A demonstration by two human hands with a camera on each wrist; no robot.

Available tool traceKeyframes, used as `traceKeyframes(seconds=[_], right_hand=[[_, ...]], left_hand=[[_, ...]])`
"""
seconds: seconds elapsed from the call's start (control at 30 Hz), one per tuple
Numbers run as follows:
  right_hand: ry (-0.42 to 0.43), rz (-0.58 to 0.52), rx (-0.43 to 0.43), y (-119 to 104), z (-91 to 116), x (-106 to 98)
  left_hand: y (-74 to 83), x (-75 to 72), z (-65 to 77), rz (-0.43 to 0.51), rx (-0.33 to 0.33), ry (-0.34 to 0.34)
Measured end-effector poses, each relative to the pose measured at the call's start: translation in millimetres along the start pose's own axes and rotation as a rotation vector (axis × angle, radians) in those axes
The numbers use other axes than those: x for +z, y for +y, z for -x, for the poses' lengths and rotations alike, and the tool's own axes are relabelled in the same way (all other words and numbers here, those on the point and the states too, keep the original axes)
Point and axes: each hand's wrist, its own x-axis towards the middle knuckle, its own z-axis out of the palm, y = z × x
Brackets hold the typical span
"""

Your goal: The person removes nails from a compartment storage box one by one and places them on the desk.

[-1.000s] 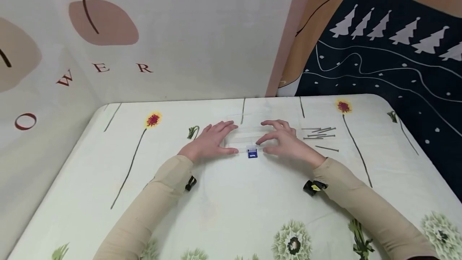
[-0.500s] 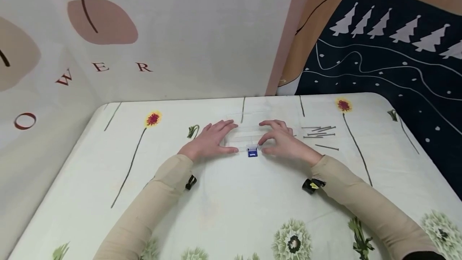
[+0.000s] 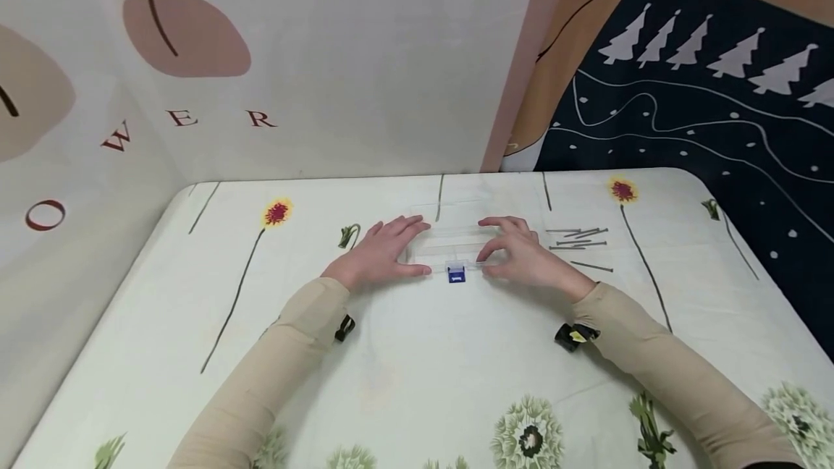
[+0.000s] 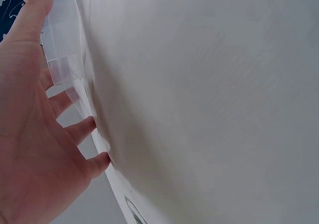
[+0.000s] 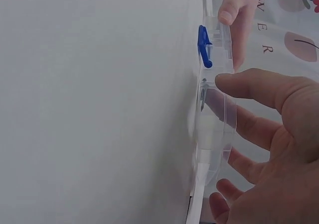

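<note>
A clear plastic divided box [image 3: 446, 250] with a blue latch [image 3: 456, 275] at its front lies between both hands. My left hand [image 3: 384, 252] rests at its left end, fingers spread and mostly straight, thumb along the front edge. In the left wrist view two fingertips [image 4: 102, 159] reach the tablecloth. My right hand [image 3: 517, 255] is over the box's right part, index finger bent down. The right wrist view shows my thumb [image 5: 239, 82] at the front rim and the index finger through the clear wall, close to small metal nails [image 5: 203, 92] inside the box.
Several loose nails [image 3: 580, 241] lie on the table right of my right hand, one apart from the others. A flower-printed cloth [image 3: 391, 375] covers the table. A pale wall hanging [image 3: 365, 78] stands behind, with a dark tree-patterned cloth [image 3: 684, 107] at right.
My right hand has shifted slightly left, then back right, its index finger bending closer to the thumb at the box's front. The left hand and the box have stayed in place.
</note>
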Motion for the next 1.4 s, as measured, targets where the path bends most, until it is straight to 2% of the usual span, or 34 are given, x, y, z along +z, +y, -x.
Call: traceKeyframes(seconds=[0.47, 0.97, 1.17, 1.4], right_hand=[[-0.083, 0.027, -0.057, -0.7, -3.4, 3.0], [-0.073, 0.014, -0.048, 2.0, -5.0, 2.7], [-0.061, 0.025, -0.068, 4.7, -4.0, 1.0], [-0.064, 0.002, -0.025, 6.0, -2.6, -5.1]], left_hand=[[-0.6, -0.1, 0.8, 0.004, -0.003, 0.004], [-0.5, -0.1, -0.3, 0.008, 0.006, 0.007], [-0.4, -0.2, 0.0, 0.014, 0.005, 0.003], [-0.2, -0.5, 0.7, 0.014, 0.005, 0.0]])
